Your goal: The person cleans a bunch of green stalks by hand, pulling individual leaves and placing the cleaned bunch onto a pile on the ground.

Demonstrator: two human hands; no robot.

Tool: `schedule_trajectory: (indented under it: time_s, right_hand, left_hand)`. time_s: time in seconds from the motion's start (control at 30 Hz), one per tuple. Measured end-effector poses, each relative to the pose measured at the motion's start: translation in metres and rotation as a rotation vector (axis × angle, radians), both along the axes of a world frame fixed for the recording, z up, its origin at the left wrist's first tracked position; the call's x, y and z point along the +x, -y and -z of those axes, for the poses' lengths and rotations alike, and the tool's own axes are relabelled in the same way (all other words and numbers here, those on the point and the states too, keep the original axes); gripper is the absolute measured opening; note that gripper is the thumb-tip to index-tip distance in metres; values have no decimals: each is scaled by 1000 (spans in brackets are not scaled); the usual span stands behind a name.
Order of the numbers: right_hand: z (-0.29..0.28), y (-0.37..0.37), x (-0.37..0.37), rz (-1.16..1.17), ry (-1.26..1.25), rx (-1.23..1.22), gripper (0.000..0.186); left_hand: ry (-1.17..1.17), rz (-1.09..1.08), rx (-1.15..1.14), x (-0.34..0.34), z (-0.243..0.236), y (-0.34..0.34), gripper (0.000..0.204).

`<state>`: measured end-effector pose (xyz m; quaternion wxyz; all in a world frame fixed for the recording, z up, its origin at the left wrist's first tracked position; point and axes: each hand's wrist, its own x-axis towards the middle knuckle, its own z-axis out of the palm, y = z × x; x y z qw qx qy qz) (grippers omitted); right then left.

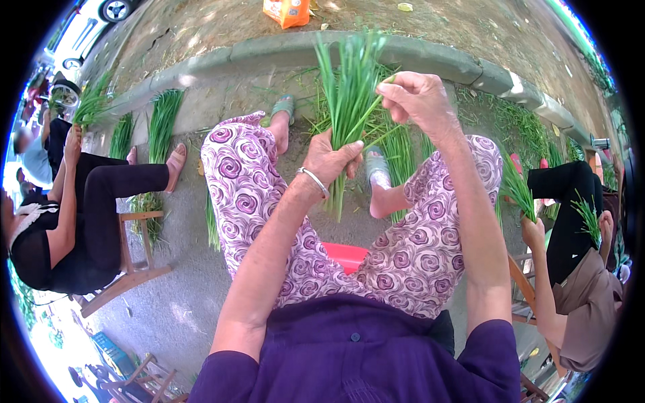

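My left hand point(330, 160) is closed round the lower stems of an upright bunch of garlic chives point(351, 84), in front of my knees. The long green leaves fan out above the fist, and the pale stem ends hang below it. At the bunch's right side my right hand point(420, 101) pinches a single chive stalk point(371, 109) between thumb and fingertips. That stalk slants down toward the bunch; whether it is still part of it I cannot tell. More chives point(401, 151) lie on the ground beside my right foot.
A stone curb point(248, 52) crosses ahead, with loose green trimmings point(524, 124) along it and an orange bag point(287, 12) beyond. Chive bundles point(163, 124) lie at the left. People holding chives sit on either side, one on a wooden chair point(127, 282). Something red point(346, 255) shows beneath me.
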<state>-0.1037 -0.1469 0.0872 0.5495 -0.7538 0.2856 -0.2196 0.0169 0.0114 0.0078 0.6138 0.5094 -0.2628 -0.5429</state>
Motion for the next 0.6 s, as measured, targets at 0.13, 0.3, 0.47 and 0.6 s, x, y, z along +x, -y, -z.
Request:
schedule_trajectory:
  time_s: [0.13,0.3,0.47,0.6]
  right_hand:
    - [5,8,-13,-4,-31,20,26]
    - [6,10,-17,-24,-93,68,24]
    - [4,8,-22,-79,-76,96,23]
    - [10,12,-25,-98,-115,70,19]
  left_hand:
    - [-129,34,12,7,-10,-1,29]
    - [-335,-39,80,10,-20,-2,24]
    - [-327,-48,88,14,-19,-2,25]
    - [-242,-28,58,16,-23,-2,21]
